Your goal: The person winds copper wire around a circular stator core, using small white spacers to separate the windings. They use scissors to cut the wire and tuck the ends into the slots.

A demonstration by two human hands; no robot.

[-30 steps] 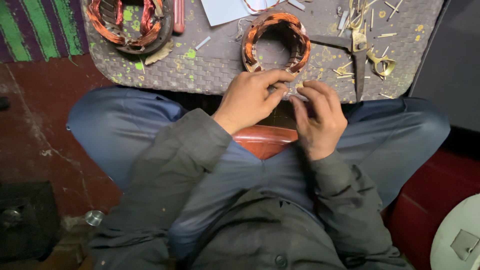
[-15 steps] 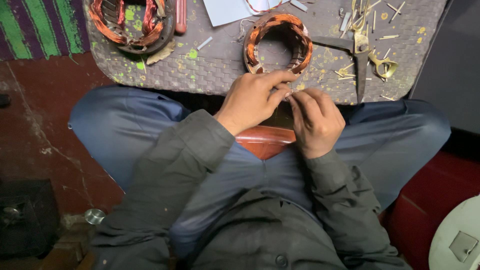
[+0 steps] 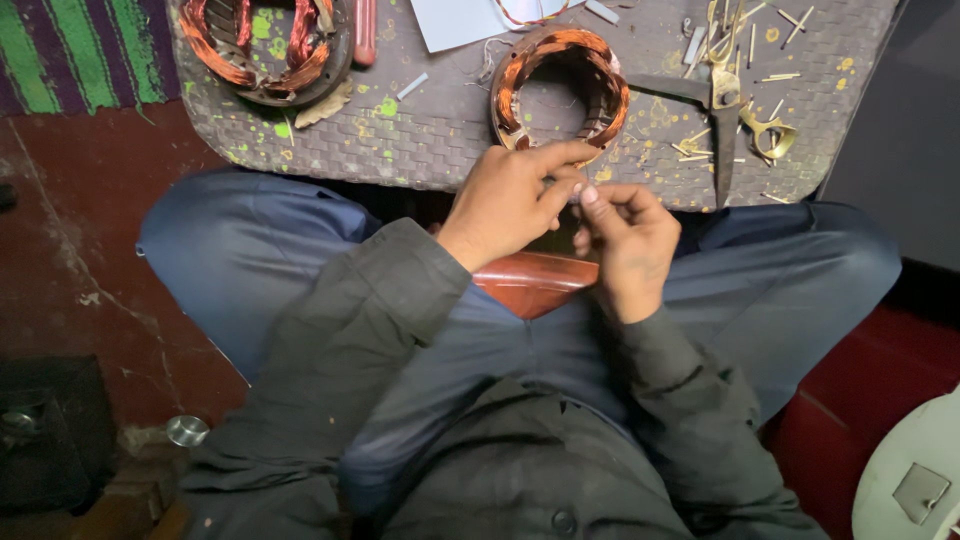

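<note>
On the bench, a second wound stator lies far left, then the left hand and right hand pinch a tiny pale piece together just below the copper-wound stator, scissors beyond.

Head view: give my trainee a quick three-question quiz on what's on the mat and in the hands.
1. True or false: the scissors lie on the mat right of the near copper coil ring.
2. How many copper coil rings are on the mat?
3. Where do the left hand and right hand meet: A) over the lap, at the mat's near edge; B) on the striped cloth?

Key: 1 true; 2 two; 3 A.
</note>
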